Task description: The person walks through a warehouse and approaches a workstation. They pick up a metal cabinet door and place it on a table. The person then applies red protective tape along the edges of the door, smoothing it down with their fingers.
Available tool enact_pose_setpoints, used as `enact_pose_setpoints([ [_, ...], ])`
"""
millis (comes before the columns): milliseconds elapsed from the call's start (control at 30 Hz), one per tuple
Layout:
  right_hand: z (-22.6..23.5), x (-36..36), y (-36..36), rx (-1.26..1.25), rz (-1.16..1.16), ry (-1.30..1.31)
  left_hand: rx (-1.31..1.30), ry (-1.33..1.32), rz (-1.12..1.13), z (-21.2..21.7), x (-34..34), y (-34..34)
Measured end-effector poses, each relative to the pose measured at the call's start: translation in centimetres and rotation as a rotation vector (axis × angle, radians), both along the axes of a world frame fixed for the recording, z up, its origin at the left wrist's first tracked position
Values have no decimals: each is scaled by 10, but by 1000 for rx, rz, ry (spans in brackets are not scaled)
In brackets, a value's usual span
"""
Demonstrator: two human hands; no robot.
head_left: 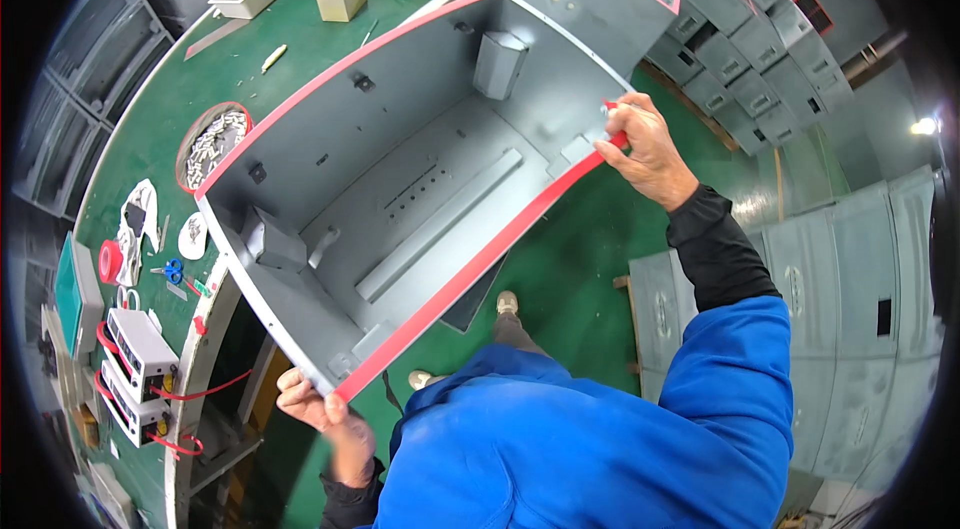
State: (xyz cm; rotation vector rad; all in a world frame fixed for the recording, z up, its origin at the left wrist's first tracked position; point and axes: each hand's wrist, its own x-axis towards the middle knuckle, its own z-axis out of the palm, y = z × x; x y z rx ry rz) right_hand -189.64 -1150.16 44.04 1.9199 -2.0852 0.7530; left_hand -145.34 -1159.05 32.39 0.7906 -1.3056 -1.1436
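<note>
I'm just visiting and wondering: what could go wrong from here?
The grey metal box juts out past the edge of the green bench, so it might tip if pushed down on the near side. The red strip along its near rim, with the right hand at one end and the left hand near the other, could wrinkle or sit crooked. A shifting box could also knock the round tub of small metal parts.
</note>
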Motion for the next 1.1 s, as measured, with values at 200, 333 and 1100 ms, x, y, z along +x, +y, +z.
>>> enact_pose_setpoints([
  [200,-2,-62,5,103,133,-200,187,-5,173,29,-5,12],
  [333,-8,-95,2,90,203,-242,267,51,240,25,1,19],
  [1100,-15,-129,-3,127,216,-390,313,71,252,36,-18,27],
])
